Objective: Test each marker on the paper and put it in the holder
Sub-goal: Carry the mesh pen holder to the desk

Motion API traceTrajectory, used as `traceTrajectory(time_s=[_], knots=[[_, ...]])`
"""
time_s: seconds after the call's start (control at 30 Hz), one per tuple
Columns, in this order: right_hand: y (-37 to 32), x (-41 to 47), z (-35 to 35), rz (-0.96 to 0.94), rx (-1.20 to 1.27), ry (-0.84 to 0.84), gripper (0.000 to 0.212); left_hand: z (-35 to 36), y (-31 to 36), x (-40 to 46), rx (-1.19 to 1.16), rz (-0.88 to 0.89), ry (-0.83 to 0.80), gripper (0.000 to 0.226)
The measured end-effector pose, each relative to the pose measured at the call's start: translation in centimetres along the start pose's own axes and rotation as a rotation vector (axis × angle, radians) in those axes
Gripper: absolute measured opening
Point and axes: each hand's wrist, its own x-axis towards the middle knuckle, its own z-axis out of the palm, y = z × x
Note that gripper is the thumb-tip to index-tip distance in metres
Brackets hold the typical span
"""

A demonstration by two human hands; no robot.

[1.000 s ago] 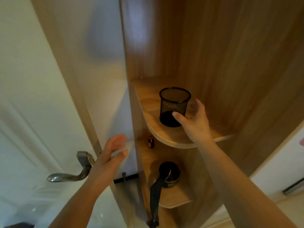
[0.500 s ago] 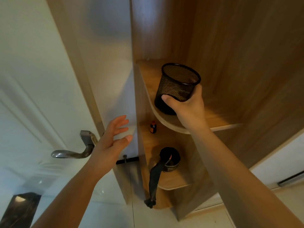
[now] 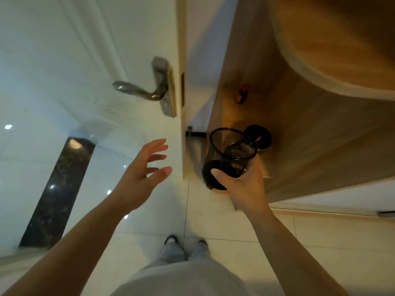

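Observation:
A black mesh holder [image 3: 229,154] is in my right hand [image 3: 241,184], which grips its lower part from below and carries it in the air in front of the wooden corner shelves. The cup looks empty and tilts a little to the right. My left hand [image 3: 141,176] hovers open, fingers spread, to the left of the holder and below the door handle. No markers or paper are in view.
A white door with a metal lever handle [image 3: 147,90] stands at the left. Wooden corner shelves [image 3: 320,124] fill the right, with a small red-and-black bottle [image 3: 242,94] and a black round item [image 3: 259,136] on them. Pale floor tiles and my feet [image 3: 184,242] are below.
My right hand has lifted the mesh holder off the upper shelf and brought it down and toward me. The view has tilted down to the floor. My left hand stays open.

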Motion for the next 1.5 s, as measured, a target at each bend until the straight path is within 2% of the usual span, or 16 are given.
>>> traceTrajectory(time_s=[0.17, 0.27, 0.4, 0.5, 0.73, 0.83, 0.97, 1.13, 1.3, 1.5], knots=[[5.5, -2.4, 3.7, 0.138, -0.083, -0.154, 0.084, -1.5, -5.9, -5.7, 0.07, -0.215, 0.128, 0.048], [8.0, -4.1, 5.2, 0.178, -0.149, -0.317, 0.089, -2.2, -8.3, -10.8, 0.04, -0.329, 0.289, 0.047], [9.7, -5.8, 7.3, 0.142, -0.308, -0.55, 0.085, -1.4, -10.5, -19.3, -0.021, -0.455, 0.531, 0.047], [10.8, -7.9, 8.7, 0.145, -0.403, -0.763, 0.079, 1.3, -12.0, -26.9, -0.096, -0.57, 0.743, 0.046], [11.9, -16.4, 13.2, 0.014, -0.699, -1.171, 0.079, 11.7, -14.1, -44.5, -0.418, -0.837, 1.227, 0.039], [12.0, -22.6, 15.9, -0.092, -0.781, -1.309, 0.077, 16.4, -14.5, -51.9, -0.597, -0.906, 1.461, 0.03], [13.3, -33.2, 18.2, -0.172, -0.865, -1.507, 0.078, 23.4, -14.4, -60.8, -0.821, -0.886, 1.768, 0.029], [15.2, -48.6, 20.3, -0.266, -0.908, -1.714, 0.076, 31.1, -13.9, -71.8, -0.991, -0.906, 2.001, 0.029], [16.0, -64.3, 22.6, -0.31, -0.902, -1.93, 0.075, 33.7, -12.9, -82.3, -1.035, -0.873, 2.222, 0.034], [18.2, -81.5, 24.7, -0.397, -0.963, -2.121, 0.071, 33.0, -12.2, -94.5, -0.965, -0.822, 2.414, 0.039]])
